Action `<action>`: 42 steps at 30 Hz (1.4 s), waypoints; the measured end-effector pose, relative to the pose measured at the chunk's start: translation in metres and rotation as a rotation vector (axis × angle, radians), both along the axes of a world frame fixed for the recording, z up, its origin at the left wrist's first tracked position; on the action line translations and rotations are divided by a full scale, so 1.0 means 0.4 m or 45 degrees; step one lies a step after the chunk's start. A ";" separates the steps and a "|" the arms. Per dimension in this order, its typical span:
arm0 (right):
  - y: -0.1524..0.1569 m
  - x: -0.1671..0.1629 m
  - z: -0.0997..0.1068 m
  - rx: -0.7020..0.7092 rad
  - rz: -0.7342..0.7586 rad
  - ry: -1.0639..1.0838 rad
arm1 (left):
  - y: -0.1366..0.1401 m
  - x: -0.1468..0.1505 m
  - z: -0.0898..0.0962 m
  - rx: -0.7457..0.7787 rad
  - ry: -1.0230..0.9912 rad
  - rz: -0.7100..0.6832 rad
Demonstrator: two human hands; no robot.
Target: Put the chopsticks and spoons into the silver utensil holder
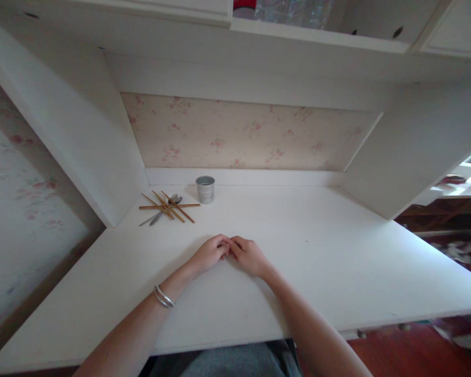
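My left hand [212,250] and my right hand [248,253] rest on the white desk [317,272], their curled fingers touching each other. Both hands are closed, and nothing shows between them. Beyond my left hand lies a loose, crossed pile of several wooden chopsticks [186,206]. Among them are metal spoons [175,199], their handles pointing toward the near left. Just right of the pile, a small grey metal cup [205,189] with holes near its base stands upright. Neither hand touches the cup or the pile.
White side panels [412,141] enclose the desk left and right, with flowered wallpaper [235,133] at the back. Overhead hangs a shelf [317,34] holding clear plastic items. Silver bangles [164,297] circle my left wrist. The desk's front edge is close to my lap.
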State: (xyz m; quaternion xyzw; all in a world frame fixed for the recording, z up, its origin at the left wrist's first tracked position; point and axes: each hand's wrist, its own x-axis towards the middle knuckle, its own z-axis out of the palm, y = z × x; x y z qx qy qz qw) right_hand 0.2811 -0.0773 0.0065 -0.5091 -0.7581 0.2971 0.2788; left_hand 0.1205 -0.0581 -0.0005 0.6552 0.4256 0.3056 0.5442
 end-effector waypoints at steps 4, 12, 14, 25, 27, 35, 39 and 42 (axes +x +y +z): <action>0.001 0.001 -0.002 0.000 0.007 0.012 | -0.003 0.001 0.006 0.003 0.006 -0.001; 0.000 0.002 -0.002 0.004 0.001 -0.002 | -0.004 0.000 0.007 0.023 0.021 0.001; 0.000 0.002 -0.001 -0.001 0.001 0.008 | -0.002 -0.001 0.003 0.033 0.014 -0.006; -0.001 0.001 -0.001 0.020 0.016 -0.004 | -0.007 0.000 0.012 0.022 -0.001 -0.012; -0.001 0.002 -0.003 0.014 0.014 -0.011 | -0.006 -0.001 0.010 0.034 0.003 -0.016; 0.000 0.001 -0.005 0.005 0.013 -0.017 | -0.006 -0.003 0.007 0.027 -0.010 -0.019; -0.002 0.002 -0.001 -0.001 0.015 -0.037 | -0.005 -0.004 0.007 0.037 -0.007 -0.028; -0.002 0.002 -0.001 -0.007 0.011 -0.031 | -0.005 -0.003 0.006 0.045 -0.015 -0.041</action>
